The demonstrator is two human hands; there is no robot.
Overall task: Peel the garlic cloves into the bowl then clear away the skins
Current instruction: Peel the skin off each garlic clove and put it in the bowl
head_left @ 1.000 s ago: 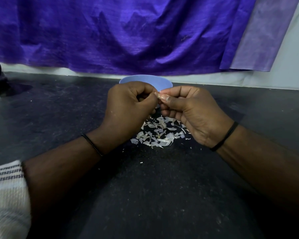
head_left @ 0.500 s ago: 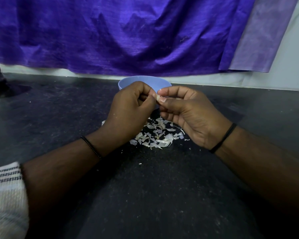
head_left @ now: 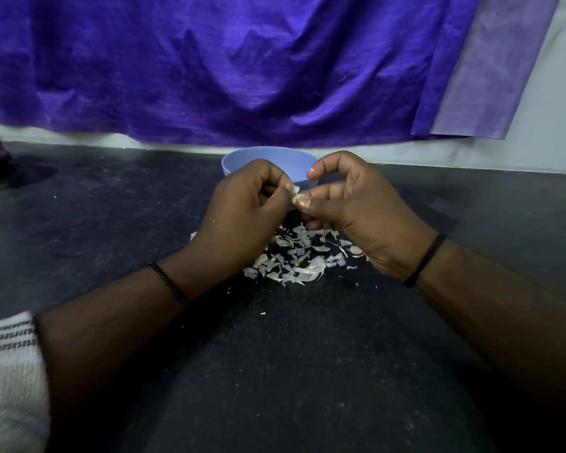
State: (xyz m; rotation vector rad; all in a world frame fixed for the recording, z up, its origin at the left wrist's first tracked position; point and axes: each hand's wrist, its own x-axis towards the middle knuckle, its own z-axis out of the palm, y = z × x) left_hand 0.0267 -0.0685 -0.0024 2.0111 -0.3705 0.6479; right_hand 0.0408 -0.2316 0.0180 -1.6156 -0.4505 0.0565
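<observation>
Clove: garlic clove (head_left: 295, 200) sits pinched between our two sets of fingertips, just in front of the bowl's near wall; only a pale sliver of it shows.
Left hand: our left hand (head_left: 242, 214) has its fingers curled tight, thumb and forefinger nipping a flap of skin at the clove's left end.
Right hand: our right hand (head_left: 356, 207) holds the clove's other end between thumb and lower fingers; the forefinger is arched up and clear of it, touching nothing.
Bowl: blue bowl (head_left: 239, 163) stands just beyond the fingertips; its rim rises behind both hands.
Skins: heap of skins (head_left: 291, 259) lies below and behind the fingertips, between the two wrists, on the dark counter (head_left: 307, 371); stray flecks lie nearer us.
Handling: we judge the clove small, light and firm, smooth and likely to slip once bare; the skin is papery, brittle, apt to tear into scraps; best to hold the clove at its ends and lift skin from a loose edge with a nail.
Hidden: the bowl's inside is out of sight, so we cannot tell how many cloves are peeled; how much skin remains on this clove we cannot make out; part of the heap is covered by the left hand.
</observation>
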